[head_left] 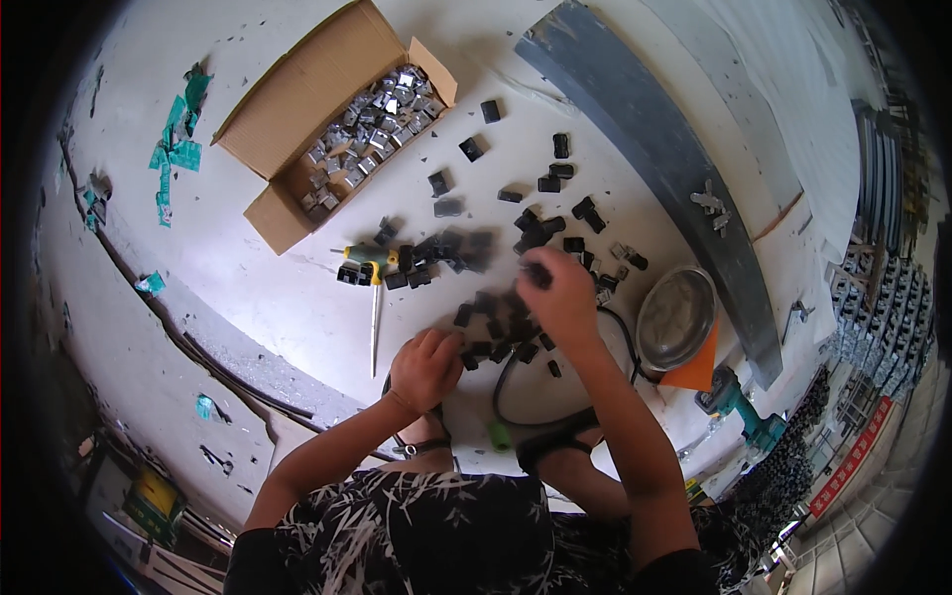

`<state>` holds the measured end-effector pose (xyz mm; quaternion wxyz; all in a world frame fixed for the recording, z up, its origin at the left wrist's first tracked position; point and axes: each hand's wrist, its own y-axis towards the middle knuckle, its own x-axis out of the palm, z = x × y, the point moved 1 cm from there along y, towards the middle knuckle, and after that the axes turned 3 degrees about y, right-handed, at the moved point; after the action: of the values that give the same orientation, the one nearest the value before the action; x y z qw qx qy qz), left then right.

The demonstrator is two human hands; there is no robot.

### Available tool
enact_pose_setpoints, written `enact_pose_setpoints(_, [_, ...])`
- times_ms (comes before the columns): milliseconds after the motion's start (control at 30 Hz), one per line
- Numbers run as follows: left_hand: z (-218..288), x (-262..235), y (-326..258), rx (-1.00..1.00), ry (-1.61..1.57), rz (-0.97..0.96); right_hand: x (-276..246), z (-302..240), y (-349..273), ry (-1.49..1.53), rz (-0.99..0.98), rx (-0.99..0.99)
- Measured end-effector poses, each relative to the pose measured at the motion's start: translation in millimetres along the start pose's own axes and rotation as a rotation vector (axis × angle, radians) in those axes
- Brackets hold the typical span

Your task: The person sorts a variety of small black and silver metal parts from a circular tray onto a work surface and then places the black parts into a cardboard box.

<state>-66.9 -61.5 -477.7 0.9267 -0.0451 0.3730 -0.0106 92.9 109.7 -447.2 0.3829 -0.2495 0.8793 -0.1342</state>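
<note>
My right hand (563, 302) is closed with a small black block-shaped piece (537, 275) pinched at its fingertips, above the scattered pile. Lower and to the left, my left hand (426, 368) is curled closed beside the near black pieces (480, 349); whatever its fingers hold is hidden. Many more black pieces (533, 234) lie loose on the pale surface, with a blurred cluster (451, 248) left of my right hand. A yellow-and-green handled tool with a long metal shaft (375, 317) lies left of that cluster.
An open cardboard box (297, 94) full of small metal clips stands far left. A long dark grey strip (654, 149) runs along the right, beside a round metal bowl (677, 319), an orange sheet (696, 363) and a teal power drill (744, 412). A black cable (503, 397) loops near my feet.
</note>
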Motion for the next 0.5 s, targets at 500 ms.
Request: enact_pose_setpoints(500, [-1, 5, -2, -0.003, 0.018, 0.004, 10, -15, -10, -0.079, 0.339, -0.096])
